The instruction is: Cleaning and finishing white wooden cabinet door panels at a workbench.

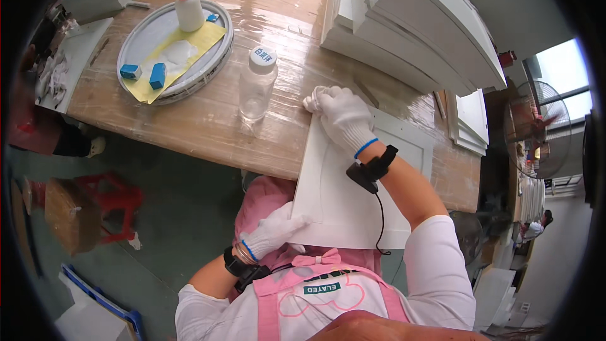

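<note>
A white panel [353, 196] with a raised frame border lies partly on the table and juts over its near edge toward my lap. My left hand [274, 228], in a white knit glove, holds the panel by its near left corner. At the panel's far left corner, my right hand [344, 117], gloved the same way, is closed around a bunched white cloth [311, 101]. The glove hides most of that cloth. Left of my right hand stands a clear bottle [255, 91] with a white cap.
A round lid [218, 57] carries a red-tipped white squeeze bottle [189, 12], yellow paper [146, 90] and small blue blocks [158, 76]. Stacked white panels [416, 38] rise at the far right. A red stool [120, 205] stands on the floor at left; a fan [536, 129] is at right.
</note>
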Demonstrator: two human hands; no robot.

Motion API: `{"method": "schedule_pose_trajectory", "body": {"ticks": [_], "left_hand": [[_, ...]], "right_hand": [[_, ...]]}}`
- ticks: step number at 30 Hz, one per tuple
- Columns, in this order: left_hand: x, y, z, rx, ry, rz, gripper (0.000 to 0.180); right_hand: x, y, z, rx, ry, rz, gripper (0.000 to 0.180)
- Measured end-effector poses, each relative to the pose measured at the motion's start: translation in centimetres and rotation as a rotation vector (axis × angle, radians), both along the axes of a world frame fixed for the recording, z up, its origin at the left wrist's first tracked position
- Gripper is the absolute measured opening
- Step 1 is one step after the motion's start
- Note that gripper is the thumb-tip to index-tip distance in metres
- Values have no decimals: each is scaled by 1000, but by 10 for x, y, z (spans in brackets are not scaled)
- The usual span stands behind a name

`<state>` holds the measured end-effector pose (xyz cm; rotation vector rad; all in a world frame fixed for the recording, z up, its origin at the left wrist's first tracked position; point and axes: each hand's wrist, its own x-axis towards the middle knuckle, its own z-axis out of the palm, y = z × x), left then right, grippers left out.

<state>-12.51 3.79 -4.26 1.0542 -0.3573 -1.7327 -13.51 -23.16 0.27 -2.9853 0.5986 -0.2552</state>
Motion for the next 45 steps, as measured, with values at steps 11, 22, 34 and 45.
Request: {"method": "schedule_pose_trajectory", "body": {"ticks": [11, 22, 34, 45], "left_hand": [[6, -2, 9, 13, 39, -23, 46], [8, -1, 6, -3, 103, -13, 52], [-1, 0, -4, -59, 120, 68, 48], [-1, -3, -6, -29, 93, 24, 45]], "right_hand": [[-15, 20, -2, -92, -63, 138, 12], [-13, 27, 13, -42, 54, 160, 13], [-3, 13, 7, 8, -20, 97, 11], [9, -2, 11, 95, -57, -20, 13]]}}
